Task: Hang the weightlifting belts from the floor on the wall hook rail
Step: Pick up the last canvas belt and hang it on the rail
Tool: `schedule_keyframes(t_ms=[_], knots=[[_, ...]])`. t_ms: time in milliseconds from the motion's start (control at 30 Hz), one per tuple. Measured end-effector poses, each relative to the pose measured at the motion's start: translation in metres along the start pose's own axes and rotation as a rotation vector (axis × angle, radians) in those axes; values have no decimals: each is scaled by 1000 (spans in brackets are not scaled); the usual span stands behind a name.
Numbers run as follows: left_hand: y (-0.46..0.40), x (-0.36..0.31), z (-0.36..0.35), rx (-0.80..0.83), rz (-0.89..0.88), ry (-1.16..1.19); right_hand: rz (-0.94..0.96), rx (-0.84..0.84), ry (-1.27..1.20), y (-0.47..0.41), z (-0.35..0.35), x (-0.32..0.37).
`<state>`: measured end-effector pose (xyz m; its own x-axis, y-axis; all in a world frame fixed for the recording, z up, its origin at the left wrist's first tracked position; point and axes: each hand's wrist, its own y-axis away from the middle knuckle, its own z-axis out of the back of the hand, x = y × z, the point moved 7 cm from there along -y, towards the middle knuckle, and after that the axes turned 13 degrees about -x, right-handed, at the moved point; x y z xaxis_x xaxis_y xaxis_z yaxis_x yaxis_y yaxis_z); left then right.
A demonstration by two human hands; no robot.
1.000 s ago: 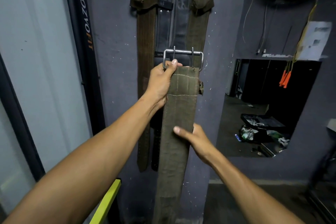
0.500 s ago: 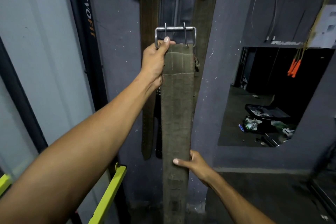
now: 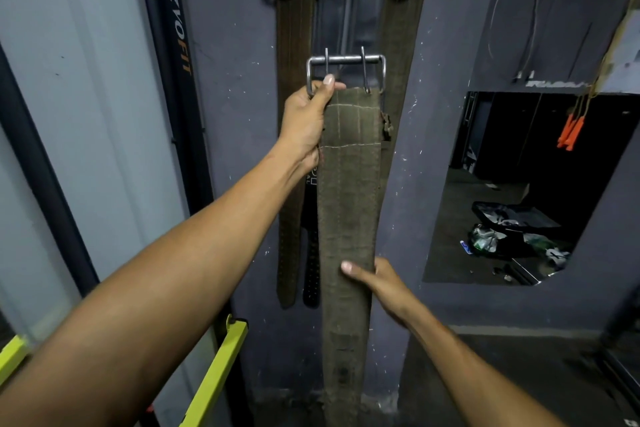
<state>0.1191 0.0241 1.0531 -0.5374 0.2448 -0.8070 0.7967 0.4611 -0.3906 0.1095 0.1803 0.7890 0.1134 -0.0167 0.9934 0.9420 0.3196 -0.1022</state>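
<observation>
— From the head view, what have you got hold of?

— An olive canvas belt, hanging straight down in front of the grey wall. My left hand is clamped on its top left edge, thumb pressed just under the steel buckle, whose two prongs point up. My right hand grips the strap lower down, thumb across the front and fingers curled round behind it.

— What sits behind it?

— Belts on the wall already: a brown one on the left, a black leather one in the middle, another olive one on the right. The belt I hold covers most of the black one and the lower part of the right one. Their tops run out of the picture, so I cannot see what they hang from.

— Anything else close by?

— A black upright with lettering to my left, yellow-green bars low down beside it. To the right, a dark opening with an open case and clutter on its floor, and orange handles dangling at its upper corner.
</observation>
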Motion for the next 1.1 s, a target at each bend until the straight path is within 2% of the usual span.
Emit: schedule_keyframes(t_ms=[200, 400, 700, 867, 967, 1100], knots=[[7, 28, 3, -25, 28, -29, 321, -212, -139, -38, 3, 153], [-3, 34, 9, -43, 32, -76, 574, -440, 24, -61, 20, 221], [-52, 35, 16, -109, -49, -203, 684, -470, 59, -113, 12, 239], [-93, 28, 15, -230, -132, -202, 713, -466, -68, -155, 7, 257], [-115, 12, 8, -287, -253, -253, 728, -414, -212, -184, 1, 275], [-139, -14, 4, -260, -538, -365, 752, -354, -299, -223, -10, 308]])
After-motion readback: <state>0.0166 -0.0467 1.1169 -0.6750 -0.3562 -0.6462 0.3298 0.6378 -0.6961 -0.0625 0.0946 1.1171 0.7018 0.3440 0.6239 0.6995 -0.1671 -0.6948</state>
